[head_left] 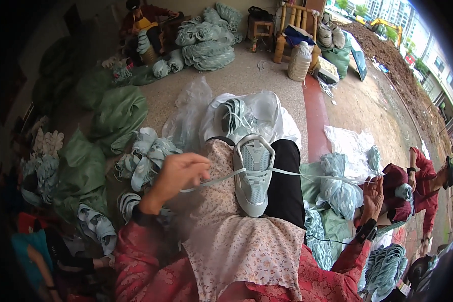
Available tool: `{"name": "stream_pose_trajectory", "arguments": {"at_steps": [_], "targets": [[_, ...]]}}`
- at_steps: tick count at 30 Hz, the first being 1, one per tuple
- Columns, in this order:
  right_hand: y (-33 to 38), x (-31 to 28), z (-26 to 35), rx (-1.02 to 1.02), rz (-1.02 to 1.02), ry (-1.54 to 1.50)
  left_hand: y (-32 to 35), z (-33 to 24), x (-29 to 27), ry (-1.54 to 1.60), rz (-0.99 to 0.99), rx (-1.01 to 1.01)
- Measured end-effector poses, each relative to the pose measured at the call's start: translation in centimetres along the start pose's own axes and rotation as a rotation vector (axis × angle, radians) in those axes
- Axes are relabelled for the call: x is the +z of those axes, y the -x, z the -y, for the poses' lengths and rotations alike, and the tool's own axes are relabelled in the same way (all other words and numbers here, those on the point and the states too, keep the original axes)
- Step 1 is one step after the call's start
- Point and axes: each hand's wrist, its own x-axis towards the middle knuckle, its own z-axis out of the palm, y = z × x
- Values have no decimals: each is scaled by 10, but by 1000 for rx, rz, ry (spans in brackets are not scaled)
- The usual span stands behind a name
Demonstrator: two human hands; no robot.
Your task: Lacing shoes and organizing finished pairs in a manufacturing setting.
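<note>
1. we see a pale grey-green sneaker [254, 173] resting on our lap at the centre of the view, toe pointing to 6 o'clock, lying on a floral cloth [236, 241] and against a black trouser leg [287, 186].
2. a pale lace [307, 175] runs through the sneaker's eyelets and stretches out taut to 9 o'clock and to 3 o'clock.
3. our left hand [178, 173], at 9 o'clock of the sneaker, is closed with fingers pinched on the left end of the lace.
4. our right hand [373, 194], at 3 o'clock and well apart from the sneaker, is turned palm-up with fingers curled; the right end of the lace reaches it, and it seems to grip that end, though the grip itself is too small to see clearly.
5. a dark band sits on each wrist, and both sleeves are red and patterned.
6. at 12 o'clock of the sneaker, a clear plastic bag [267, 113] on the floor holds another pale shoe [234, 118].
7. at 10 o'clock lies a heap of similar shoes [143, 156], beside green sacks [118, 113].
8. at 3 o'clock, beyond our right hand, a person in red [423, 183] sits by a bundle of shoes [337, 189].
9. at 11 o'clock, far off, another person [143, 22] sits near stacked shoe bundles [206, 43].
</note>
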Motion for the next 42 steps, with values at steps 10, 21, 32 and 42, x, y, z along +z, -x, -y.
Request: {"name": "stream_pose_trajectory", "arguments": {"at_steps": [10,21,32,42], "targets": [[18,117,-208,227,184,1193,-52,47,78,-523,-68,424],[45,122,-310,-448,723,1883,-52,55,103,36,11,-36],[49,114,-317,-491,837,2050,-51,57,92,430,89,-181],[32,100,-311,344,578,1278,-53,59,95,462,102,-170]]}}
